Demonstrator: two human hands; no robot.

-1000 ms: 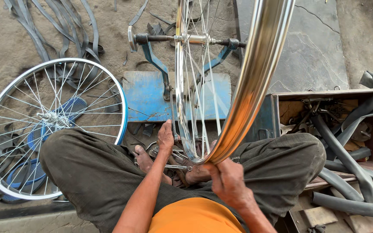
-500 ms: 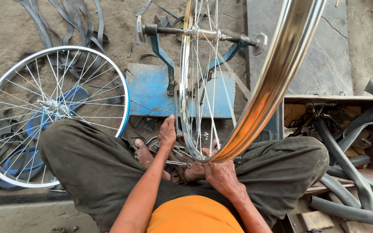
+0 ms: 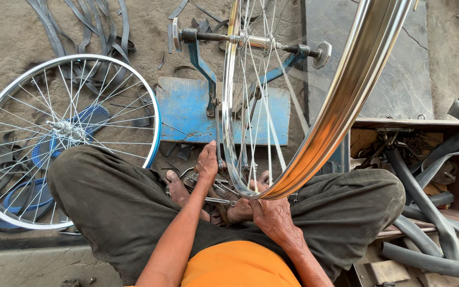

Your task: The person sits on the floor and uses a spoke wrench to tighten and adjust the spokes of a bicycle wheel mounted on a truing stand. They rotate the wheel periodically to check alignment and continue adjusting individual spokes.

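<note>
The chrome wheel (image 3: 314, 122) stands upright on its axle in a blue truing stand (image 3: 203, 64), and its lowest arc dips down between the person's two hands. The left hand (image 3: 207, 162) rests against the left face of the rim at the bottom, palm to the metal, fingers (image 3: 211, 149) pointing up and lying close together along the rim and spokes rather than curled round anything. The right hand (image 3: 272, 215) sits just under and to the right of the rim's lowest point, touching it; its fingers (image 3: 256, 204) are bent toward the rim edge, but whether they are clamped on the rim or on a small tool there cannot be told.

The rim is smooth, mirror-bright steel with a curved channel section; thin straight wire spokes (image 3: 251, 106) fan from a threaded hub axle (image 3: 240, 38) above the fingers. The stand's base is a flat blue painted plate (image 3: 187, 114), worn and scratched, lying beyond the left fingers on the rough concrete floor (image 3: 6, 42).

Well left of the left hand, a second spoked wheel (image 3: 65, 141) with a bluish rim lies flat on the floor over blue sandals (image 3: 22, 196). Limp black rubber inner tubes (image 3: 436, 212) pile to the right of the right hand, and more strips (image 3: 91, 26) lie far up-left.
</note>
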